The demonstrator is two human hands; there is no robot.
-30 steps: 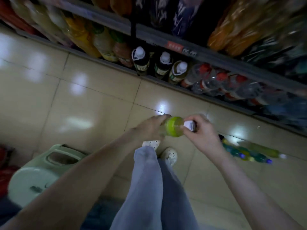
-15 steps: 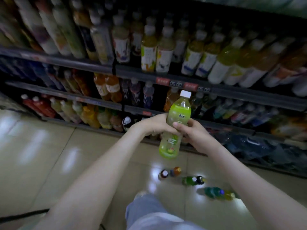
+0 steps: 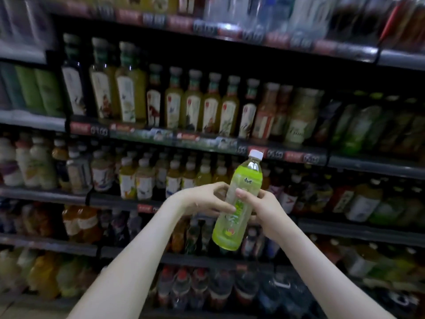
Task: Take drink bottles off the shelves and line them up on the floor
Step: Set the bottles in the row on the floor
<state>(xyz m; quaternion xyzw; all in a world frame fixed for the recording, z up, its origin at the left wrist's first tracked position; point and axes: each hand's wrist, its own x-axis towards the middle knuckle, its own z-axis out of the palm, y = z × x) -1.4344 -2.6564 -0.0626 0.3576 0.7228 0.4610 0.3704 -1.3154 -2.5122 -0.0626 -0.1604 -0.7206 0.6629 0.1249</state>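
**Position.** The left hand (image 3: 207, 201) was curled against the left side of the green drink bottle (image 3: 241, 212) at mid-body, fingertips on the label. The bottle was in the air in front of the shelves (image 3: 368, 166), clear of the shelved bottles (image 3: 193, 107) behind it and resting on nothing. The right hand (image 3: 264, 210) gripped it from the right, with the thumb laid across the front and the fingers wrapped behind. Both hands were closed on the one bottle. Neither was free.

**Handling, as judged.** The bottle appeared to be thin clear plastic, sealed under a white cap (image 3: 256, 154) and full nearly to the neck. It should therefore be moderately heavy for its size and top-steady once stood on its base. The wall would likely give under a hard squeeze. The glossy sleeve label may be slick, though whether it was wet could not be told. The soundest hold is around the labelled mid-body, where the hands were. The neck below the cap would serve for one-handed lowering.

**Orientation.** The long axis ran near upright and tilted. The cap pointed up and to the right, and the base down and to the left, toward the person. It would need levelling to vertical before being stood on the floor.
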